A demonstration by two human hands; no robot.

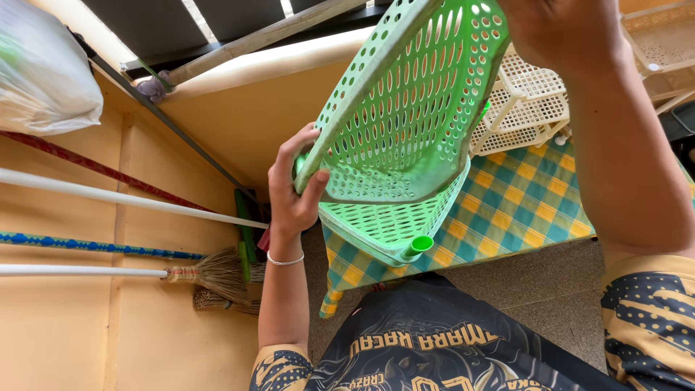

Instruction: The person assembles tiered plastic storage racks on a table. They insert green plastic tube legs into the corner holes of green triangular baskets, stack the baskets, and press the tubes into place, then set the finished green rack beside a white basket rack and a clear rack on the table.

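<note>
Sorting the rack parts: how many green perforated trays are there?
2: the upper green tray, tilted, gripped by the left hand, and the lower green tray just beneath it. Others may be hidden.

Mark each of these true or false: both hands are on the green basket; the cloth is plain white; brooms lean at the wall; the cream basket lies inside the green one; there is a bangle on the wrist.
1. Both hands grip the green perforated basket. True: left hand at its lower rim, right hand at its top.
2. The checked tablecloth is plain white. False: yellow, green and blue checks.
3. Brooms lean by the yellow wall. True.
4. The cream basket lies inside the green one. False: it lies behind it on the cloth.
5. A bangle circles the left wrist. True.
</note>
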